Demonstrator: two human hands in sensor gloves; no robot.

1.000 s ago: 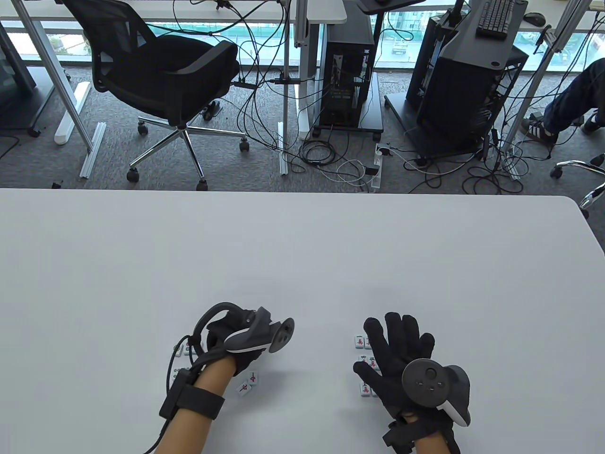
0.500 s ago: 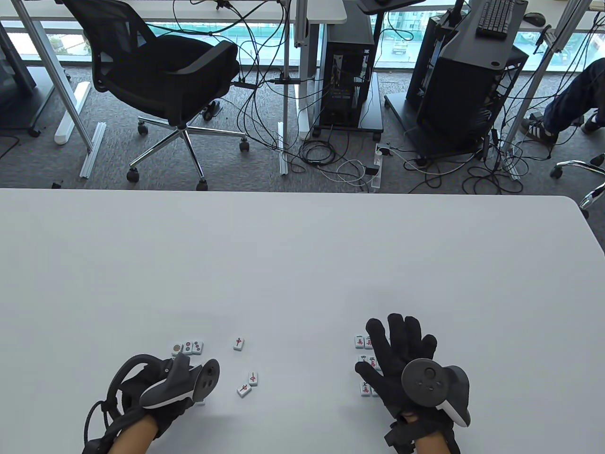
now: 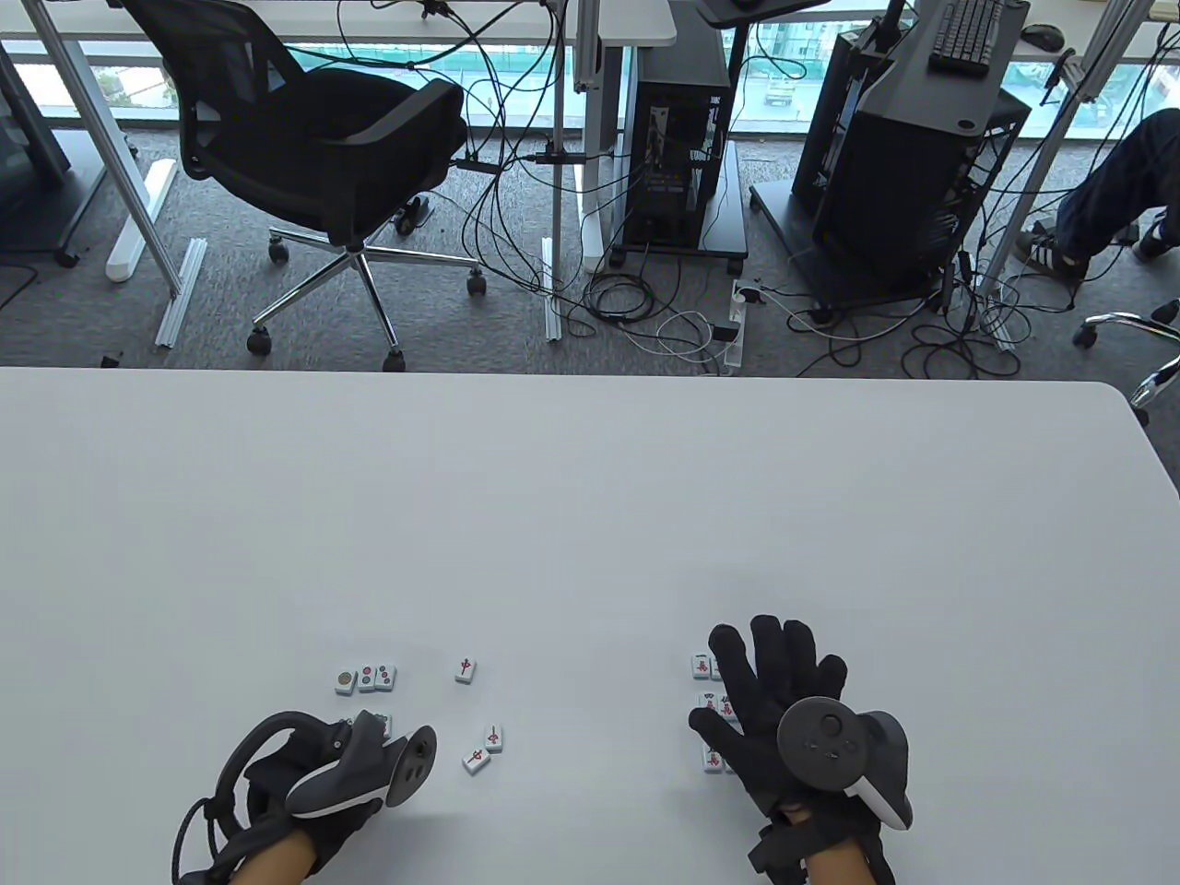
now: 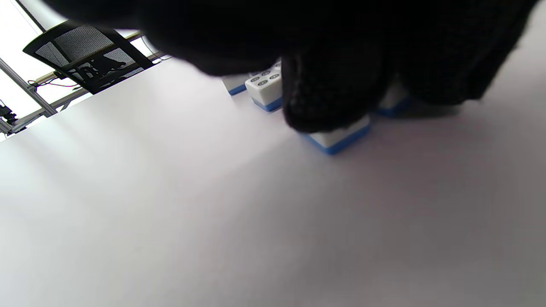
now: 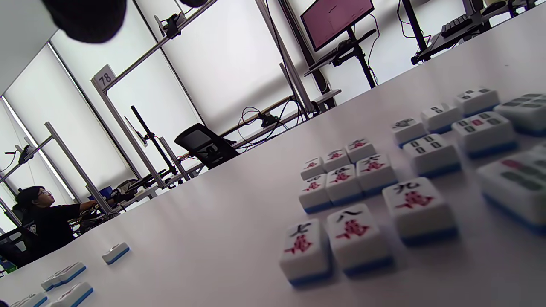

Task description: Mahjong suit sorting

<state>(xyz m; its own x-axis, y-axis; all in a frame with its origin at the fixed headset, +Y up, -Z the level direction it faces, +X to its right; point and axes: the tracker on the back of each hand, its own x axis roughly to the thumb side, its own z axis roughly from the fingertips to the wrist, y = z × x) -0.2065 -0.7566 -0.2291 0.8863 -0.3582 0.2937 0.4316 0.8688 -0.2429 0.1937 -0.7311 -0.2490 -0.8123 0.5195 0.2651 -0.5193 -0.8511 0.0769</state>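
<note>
Hovering flat with fingers spread, the right hand [image 3: 784, 710] covers sorted tiles [image 5: 354, 179] while the left hand [image 3: 304, 802] presses 1 blue-backed tile [image 4: 337, 138].

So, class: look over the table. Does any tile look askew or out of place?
Yes. Two red-marked tiles lie at a slant between the groups, not squared up like the row of three dot tiles. A lone red-marked tile sits apart, joined to no row. Nothing looks spilled or damaged.

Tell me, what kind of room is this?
Probably an office or computer lab: a black office chair and computer towers with tangled cables stand beyond the white table, and a monitor glows further back.
</note>
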